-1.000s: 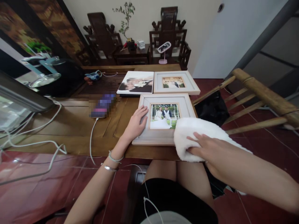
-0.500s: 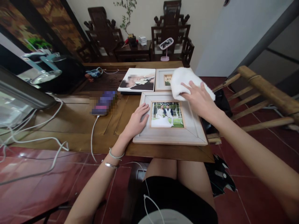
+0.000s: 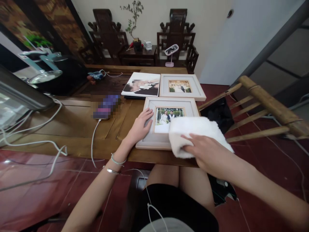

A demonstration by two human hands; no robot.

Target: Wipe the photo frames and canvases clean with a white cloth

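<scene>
A pale picture frame (image 3: 149, 139) with a photo of two people lies flat near the table's front edge. On its left side rests my left hand (image 3: 142, 126), fingers laid over the border. My right hand (image 3: 205, 149) grips a folded white towel (image 3: 198, 129), which covers the frame's lower right part and hangs past its edge. Behind it is a second pale picture frame (image 3: 164, 85) with another photo. Beside that one, to the left, lies a large photo panel (image 3: 140, 84) with a white background, stacked on something dark.
A phone (image 3: 106, 106), blurred out, lies on the wooden table (image 3: 79, 129) with a white cable (image 3: 93, 141) attached. A pink-based mirror (image 3: 170, 59) stands at the back. A bamboo chair (image 3: 265, 106) is at the right; a black pot (image 3: 58, 80) with a lid sits left.
My right hand has brought the towel from the front frame's upper right down to its lower right. The rear frame's photo is now uncovered. My left hand stays on the frame.
</scene>
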